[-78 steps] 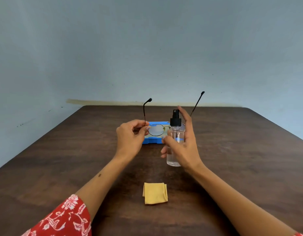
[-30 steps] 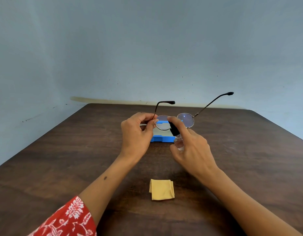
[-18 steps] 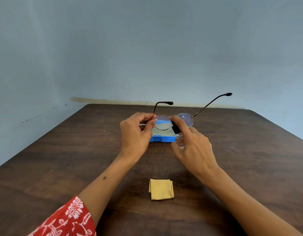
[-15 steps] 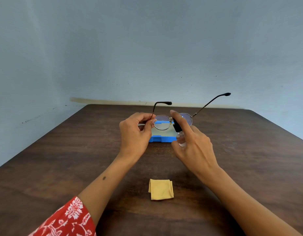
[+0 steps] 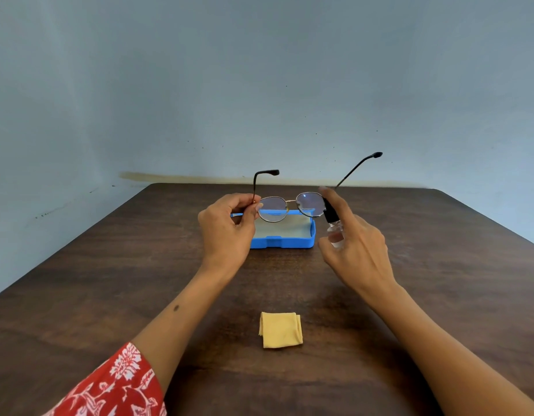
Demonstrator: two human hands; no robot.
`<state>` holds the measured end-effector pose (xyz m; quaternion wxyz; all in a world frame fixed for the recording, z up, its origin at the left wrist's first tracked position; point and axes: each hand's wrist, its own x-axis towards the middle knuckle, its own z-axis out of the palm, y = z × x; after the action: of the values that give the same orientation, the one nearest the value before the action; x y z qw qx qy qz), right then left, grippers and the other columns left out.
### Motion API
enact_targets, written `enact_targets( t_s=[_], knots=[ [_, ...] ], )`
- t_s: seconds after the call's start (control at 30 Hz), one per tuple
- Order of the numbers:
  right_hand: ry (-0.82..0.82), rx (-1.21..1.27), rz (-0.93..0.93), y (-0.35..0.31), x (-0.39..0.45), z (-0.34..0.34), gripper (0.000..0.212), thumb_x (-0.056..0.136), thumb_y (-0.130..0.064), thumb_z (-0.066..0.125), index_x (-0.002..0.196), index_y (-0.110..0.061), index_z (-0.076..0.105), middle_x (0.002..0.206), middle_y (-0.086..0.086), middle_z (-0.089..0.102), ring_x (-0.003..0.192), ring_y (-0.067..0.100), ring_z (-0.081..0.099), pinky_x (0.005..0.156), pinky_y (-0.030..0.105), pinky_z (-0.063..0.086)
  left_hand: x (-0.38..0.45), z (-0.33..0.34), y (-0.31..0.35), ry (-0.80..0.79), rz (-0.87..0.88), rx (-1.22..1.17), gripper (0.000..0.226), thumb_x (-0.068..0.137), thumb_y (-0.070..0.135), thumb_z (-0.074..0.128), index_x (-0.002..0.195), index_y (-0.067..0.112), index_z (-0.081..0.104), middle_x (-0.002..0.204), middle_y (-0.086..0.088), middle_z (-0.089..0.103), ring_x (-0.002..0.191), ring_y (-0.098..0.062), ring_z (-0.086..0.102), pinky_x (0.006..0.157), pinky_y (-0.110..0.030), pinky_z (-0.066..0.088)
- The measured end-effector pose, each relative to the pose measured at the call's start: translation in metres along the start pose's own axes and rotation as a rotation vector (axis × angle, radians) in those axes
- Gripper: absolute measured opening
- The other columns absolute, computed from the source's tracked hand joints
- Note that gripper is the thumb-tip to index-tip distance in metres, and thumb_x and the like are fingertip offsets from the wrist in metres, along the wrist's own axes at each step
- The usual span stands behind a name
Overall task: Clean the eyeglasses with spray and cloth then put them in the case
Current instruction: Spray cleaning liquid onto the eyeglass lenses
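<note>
1. I see a brown wooden table (image 5: 115,283) — it fills the lower half of my view, and its top has dark grain lines and a few pale, worn patches.
2. Behind the table I see a plain wall (image 5: 259,85), pale blue-grey, with tiny dark specks on it.
3. Where the wall meets the far edge of the table, I see a long brownish stain (image 5: 181,177) running sideways.
4. Low on the left I see a red sleeve (image 5: 115,385) with a white flower pattern — it reaches only part of the way down the arm.
</note>
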<state>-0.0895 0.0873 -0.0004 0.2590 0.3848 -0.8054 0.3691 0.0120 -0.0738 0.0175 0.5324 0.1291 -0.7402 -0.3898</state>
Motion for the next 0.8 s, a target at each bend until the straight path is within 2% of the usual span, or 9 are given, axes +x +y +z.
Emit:
enact_targets(
  t_s=[0.17,0.3,0.4,0.5,0.63,0.73,0.8],
  knots=[
    [-0.031,-0.037,0.004,0.006,0.000,0.000,0.068,0.076,-0.017,0.056,0.131,-0.044,0.029,0.083,-0.001,0.062,0.070,0.017,0.062,0.056,0.027,0.047,0.000,0.000,0.000,-0.006,-0.003,0.003,0.018,0.081,0.006,0.069,0.096,0.016,0.070,0.085,0.006,0.069,0.080,-0.007,0.068,0.075,-0.020,0.056],
    [0.016,-0.021,-0.004,0.006,-0.001,0.000,0.070,0.076,-0.017,0.058,0.131,-0.045,0.027,0.082,0.000,0.061,0.069,0.019,0.062,0.057,0.027,0.044,0.000,0.000,0.000,-0.005,-0.004,0.005,0.018,0.081,0.006,0.069,0.096,0.015,0.070,0.085,0.004,0.070,0.081,-0.008,0.069,0.075,-0.020,0.056],
    [0.107,0.026,-0.031,0.006,0.000,-0.002,0.078,0.075,-0.017,0.060,0.136,-0.048,0.023,0.086,-0.001,0.062,0.068,0.015,0.060,0.062,0.026,0.043,0.000,0.000,-0.001,-0.002,-0.006,0.004,0.017,0.081,0.006,0.069,0.096,0.013,0.070,0.085,0.004,0.069,0.081,-0.008,0.069,0.075,-0.019,0.056],
    [0.159,0.051,-0.028,0.009,-0.001,-0.003,0.085,0.073,-0.012,0.064,0.137,-0.047,0.019,0.085,-0.003,0.061,0.060,0.000,0.049,0.062,0.021,0.037,0.000,0.000,-0.001,-0.009,0.002,0.022,0.017,0.081,0.006,0.069,0.097,0.013,0.070,0.086,0.004,0.069,0.080,-0.006,0.068,0.074,-0.018,0.056],
    [0.242,0.181,0.133,0.019,0.000,-0.005,0.081,0.072,-0.011,0.063,0.135,-0.037,0.019,0.076,-0.008,0.060,0.061,-0.007,0.055,0.060,0.017,0.038,-0.001,0.001,0.000,-0.019,-0.005,0.022,0.018,0.081,0.006,0.069,0.096,0.016,0.070,0.082,0.008,0.067,0.078,-0.002,0.067,0.071,-0.014,0.054],
    [0.318,0.232,0.264,0.032,0.005,-0.007,0.070,0.074,-0.012,0.060,0.134,-0.022,0.025,0.081,-0.010,0.062,0.066,-0.009,0.056,0.069,0.021,0.038,0.000,0.001,-0.001,-0.018,-0.011,0.024,0.017,0.081,0.007,0.069,0.095,0.016,0.070,0.080,0.011,0.066,0.076,0.001,0.066,0.070,-0.011,0.053],
    [0.347,0.218,0.283,0.041,0.008,-0.007,0.062,0.078,-0.010,0.058,0.133,-0.014,0.028,0.083,-0.010,0.060,0.064,-0.012,0.053,0.073,0.022,0.037,-0.001,0.003,-0.001,-0.019,-0.012,0.026,0.016,0.080,0.008,0.070,0.095,0.015,0.071,0.080,0.011,0.066,0.075,0.005,0.065,0.069,-0.010,0.052]
  ],
)
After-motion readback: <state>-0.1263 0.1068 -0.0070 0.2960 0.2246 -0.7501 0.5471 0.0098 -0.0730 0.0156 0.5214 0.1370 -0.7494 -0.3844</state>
